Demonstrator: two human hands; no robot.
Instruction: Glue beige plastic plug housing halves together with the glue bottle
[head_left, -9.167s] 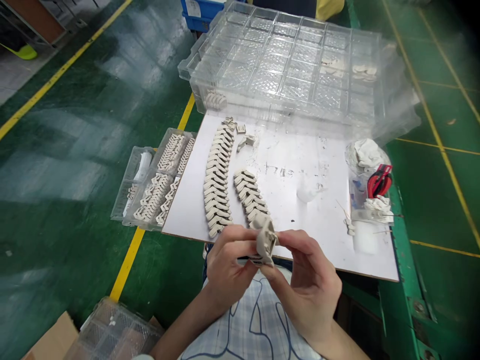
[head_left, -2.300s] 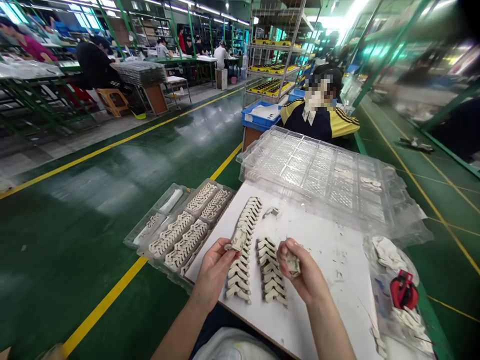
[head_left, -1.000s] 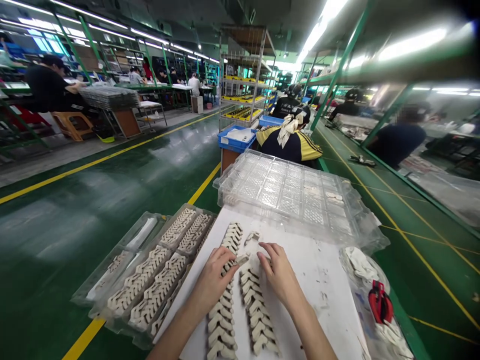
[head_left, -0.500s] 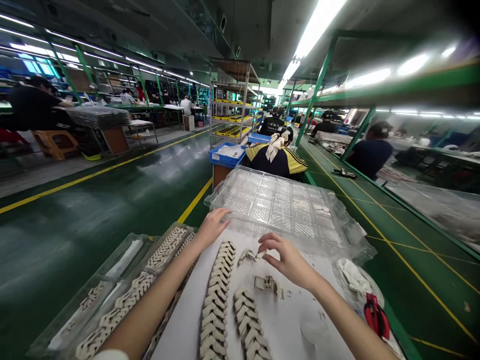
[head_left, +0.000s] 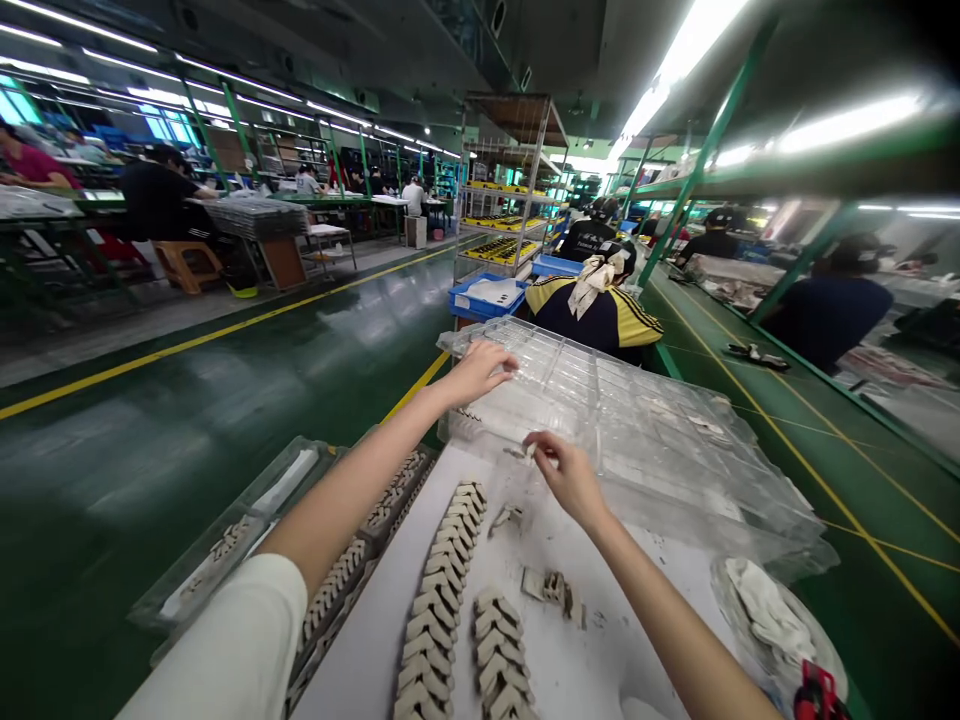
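My left hand [head_left: 480, 374] reaches over the near left part of a clear plastic compartment tray [head_left: 622, 400]. Its fingers are bent a little, with the thumb apart, and I see nothing held in it. My right hand [head_left: 574, 480] pinches a small pale piece [head_left: 531, 452] just in front of the tray. On the white board [head_left: 517, 555] below lie a long row of pale V-shaped pieces [head_left: 442, 590] and a shorter row [head_left: 499, 650]. A few loose pieces [head_left: 555, 588] and a small curved piece [head_left: 506, 518] lie beside them.
Lower left stand clear trays [head_left: 225, 550] with more pale pieces. At right are a white cloth [head_left: 765, 605] in a round dish and a red-handled tool [head_left: 817, 690]. Ahead sit a person in a yellow-and-dark shirt [head_left: 592, 310], a blue bin [head_left: 487, 296] and a rack [head_left: 506, 200].
My left hand has moved forward, farther over the clear tray. My right hand has moved forward from beside the small curved piece to the tray's near edge. The view has turned left.
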